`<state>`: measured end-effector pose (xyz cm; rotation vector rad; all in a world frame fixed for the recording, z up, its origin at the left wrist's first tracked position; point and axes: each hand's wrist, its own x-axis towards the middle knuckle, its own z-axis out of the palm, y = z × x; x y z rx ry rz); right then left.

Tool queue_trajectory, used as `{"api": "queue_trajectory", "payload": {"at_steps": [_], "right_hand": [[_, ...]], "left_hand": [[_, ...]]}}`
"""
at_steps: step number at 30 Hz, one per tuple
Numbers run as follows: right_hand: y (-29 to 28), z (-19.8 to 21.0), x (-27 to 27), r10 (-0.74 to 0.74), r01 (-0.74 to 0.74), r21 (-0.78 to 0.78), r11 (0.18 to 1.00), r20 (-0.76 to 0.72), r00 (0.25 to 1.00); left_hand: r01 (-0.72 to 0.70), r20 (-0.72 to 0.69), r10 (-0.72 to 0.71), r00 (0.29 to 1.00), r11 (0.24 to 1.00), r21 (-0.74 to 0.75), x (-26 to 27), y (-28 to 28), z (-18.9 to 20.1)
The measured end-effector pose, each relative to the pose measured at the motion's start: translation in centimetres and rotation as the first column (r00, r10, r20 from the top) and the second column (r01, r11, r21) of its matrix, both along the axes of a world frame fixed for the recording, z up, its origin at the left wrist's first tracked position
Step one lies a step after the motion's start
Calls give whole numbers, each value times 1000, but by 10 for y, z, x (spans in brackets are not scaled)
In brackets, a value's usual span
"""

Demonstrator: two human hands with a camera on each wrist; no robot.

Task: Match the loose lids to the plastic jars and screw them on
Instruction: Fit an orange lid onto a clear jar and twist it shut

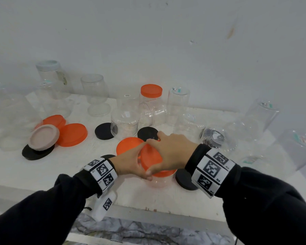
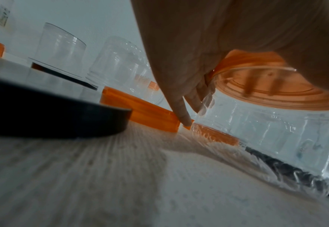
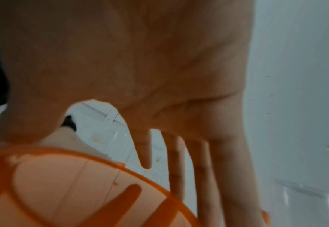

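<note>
- Orange lid (image 1: 151, 159) sits atop the clear plastic jar (image 1: 160, 181) at the bench (image 1: 42, 174) front edge.
- Right hand (image 1: 171, 152) fingers wrap the lid rim; left hand (image 1: 131, 163) fingers curl around the jar.
- Jar likely light, thin-walled, slippery: grip gently at the shoulder.

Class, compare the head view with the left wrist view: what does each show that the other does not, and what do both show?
Only the head view shows both hands together, the right hand over the orange lid, the capped jar at the back, and the pink lid.
Only the left wrist view shows the jar from the side, clear-walled under the lid, with the left fingers reaching down its side to the table.
Both show the left hand, that lid, a loose orange lid beside it, and black lids.
</note>
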<state>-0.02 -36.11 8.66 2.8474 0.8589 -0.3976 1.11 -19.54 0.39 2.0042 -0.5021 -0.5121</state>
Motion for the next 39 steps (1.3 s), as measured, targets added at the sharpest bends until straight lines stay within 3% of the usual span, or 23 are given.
{"api": "queue_trajectory", "payload": {"at_steps": [5,14,20,27,32,37,39], "right_hand": [[-7,6,9,96,-85,55,995,-251,963],[-5,2,6,6,-6,37,999,-13,1000],[-12,-1,10,97,-76,98,992,-233,968],[-8,-4,3,34,-37,63,997,42,999],[-14,-6,5,130,-108,140,984,-159,979],[-5,-8,-3,43,-49,106,993,64,997],[-6,-9,-3,39,-45,82,996,76,996]], "left_hand": [[18,-46,-21,999,998,-55,0,1,1],[53,-63,-56,996,998,-45,-1,3,5],[42,-73,-50,996,993,-107,-1,3,3],[10,-17,-10,1000,1000,-10,-1,1,6],[9,-18,-10,1000,999,-43,-3,0,8],[-3,-3,3,1000,999,-40,-3,0,6],[-1,8,1,1000,1000,-24,-3,0,6]]}}
